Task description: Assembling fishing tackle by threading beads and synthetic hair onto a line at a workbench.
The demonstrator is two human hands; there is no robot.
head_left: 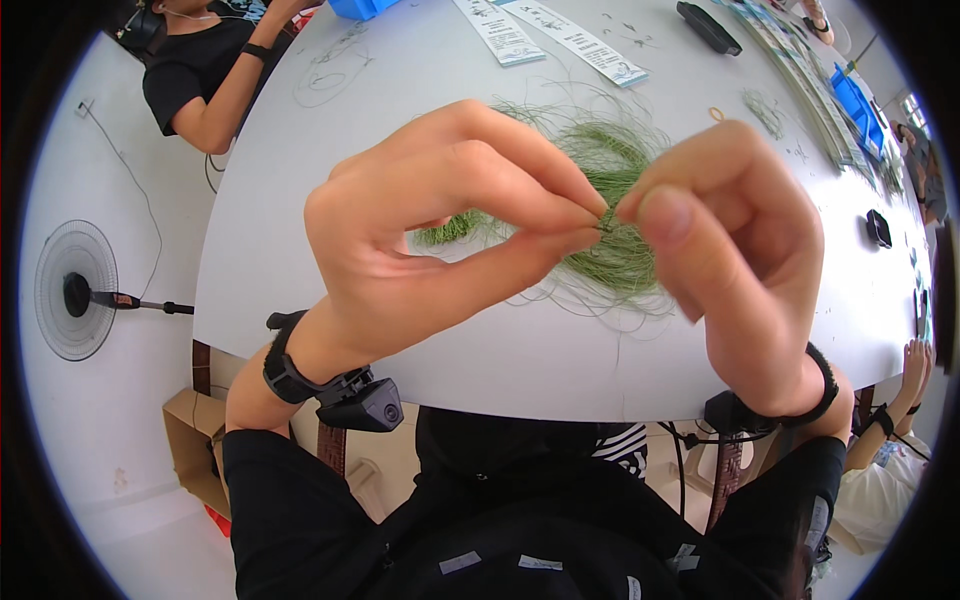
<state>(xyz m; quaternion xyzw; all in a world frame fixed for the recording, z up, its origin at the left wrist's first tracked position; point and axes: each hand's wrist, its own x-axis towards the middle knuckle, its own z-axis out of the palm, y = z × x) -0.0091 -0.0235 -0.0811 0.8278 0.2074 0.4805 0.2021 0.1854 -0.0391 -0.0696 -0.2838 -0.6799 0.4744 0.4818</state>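
Note:
My left hand [400, 235] is raised over the white table [480, 375], its thumb and fingertips pinched together. A tiny dark bit shows at those fingertips, too small to name. Close by on the right, my right hand [765, 245] is closed too, thumb against the curled index finger; whatever it pinches is hidden. Behind and below both hands lies a loose heap of thin green line [615, 270], with stray strands fanning out. Through the gap of my left hand, a denser green bundle [450, 230] is partly visible.
Printed paper strips [570, 40] and a black case [709, 28] lie at the far side. A blue bin [857, 110] stands far right, beside long strips. Another person's arm [225, 105] is at the far left, near a fan [77, 290].

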